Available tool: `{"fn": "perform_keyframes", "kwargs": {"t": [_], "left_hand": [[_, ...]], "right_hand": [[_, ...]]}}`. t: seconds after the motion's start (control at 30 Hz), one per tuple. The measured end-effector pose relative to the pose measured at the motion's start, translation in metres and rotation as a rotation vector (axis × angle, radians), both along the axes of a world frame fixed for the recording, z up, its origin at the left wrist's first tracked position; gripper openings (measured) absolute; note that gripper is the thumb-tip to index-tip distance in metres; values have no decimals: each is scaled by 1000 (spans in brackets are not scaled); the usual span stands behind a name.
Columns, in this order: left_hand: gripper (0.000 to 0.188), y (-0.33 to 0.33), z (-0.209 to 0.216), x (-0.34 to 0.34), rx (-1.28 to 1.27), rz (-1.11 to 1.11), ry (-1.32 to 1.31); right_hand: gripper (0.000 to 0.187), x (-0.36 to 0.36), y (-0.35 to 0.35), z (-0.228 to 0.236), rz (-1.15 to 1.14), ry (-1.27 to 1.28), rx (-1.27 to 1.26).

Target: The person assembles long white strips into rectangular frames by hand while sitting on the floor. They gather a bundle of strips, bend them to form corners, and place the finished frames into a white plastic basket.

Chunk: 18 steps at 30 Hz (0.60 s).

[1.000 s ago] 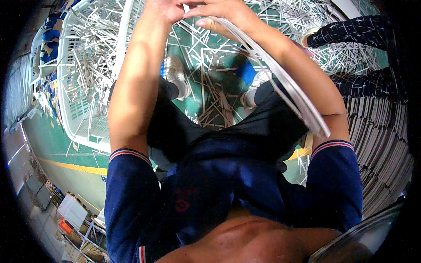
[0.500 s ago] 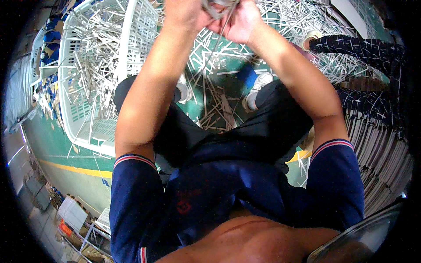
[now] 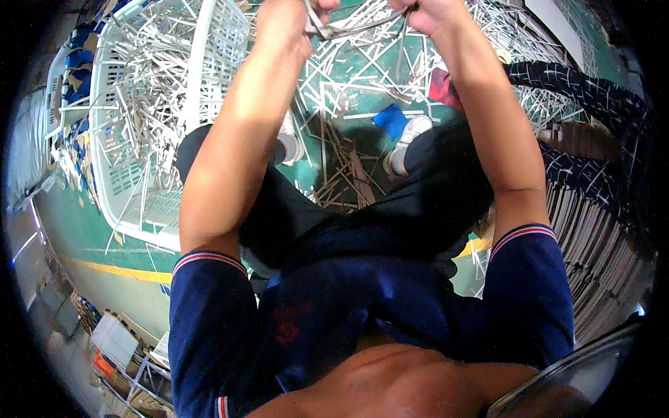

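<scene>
At the top edge, partly cut off, my left hand (image 3: 284,28) is closed on a thin grey strip (image 3: 359,29). The strip sags across toward my right hand (image 3: 433,14), whose fingers are pinched on its other end. Both hands are apart, with the strip spanning the gap between them. One loose length (image 3: 402,59) hangs down by the right hand. Below the hands, many narrow white strips (image 3: 338,97) lie scattered over the green floor.
On my left stands a large pale plastic basket (image 3: 198,76) full of similar strips. A blue piece (image 3: 391,121) and a red piece (image 3: 442,88) lie near my right shoe (image 3: 417,129). Another person's patterned sleeve or trouser leg (image 3: 557,78) and stacked sheets (image 3: 592,258) are at right.
My hands were close together on a bunched strip and have now moved apart, the right hand going right. The strip is drawn out between them. The red piece now shows more.
</scene>
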<state>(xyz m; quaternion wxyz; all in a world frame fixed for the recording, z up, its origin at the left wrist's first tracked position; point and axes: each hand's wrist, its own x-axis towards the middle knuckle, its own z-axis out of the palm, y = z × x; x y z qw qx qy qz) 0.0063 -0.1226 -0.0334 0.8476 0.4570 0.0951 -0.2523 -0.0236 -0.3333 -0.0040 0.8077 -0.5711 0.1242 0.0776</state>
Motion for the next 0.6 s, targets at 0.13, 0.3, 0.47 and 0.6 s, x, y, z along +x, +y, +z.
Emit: {"fn": "perform_keyframes", "kwargs": {"t": [0.13, 0.3, 0.47, 0.6], "left_hand": [[40, 7, 7, 17, 34, 190, -133], [61, -5, 16, -5, -97, 77, -241], [31, -12, 14, -18, 203, -23, -365], [10, -15, 12, -21, 291, 91, -410]], "right_hand": [[24, -25, 65, -9, 244, -26, -344], [21, -33, 82, -29, 211, -84, -108], [38, -41, 82, -25, 263, -292, -1170], [37, -50, 86, -4, 388, -384, -1343]]}}
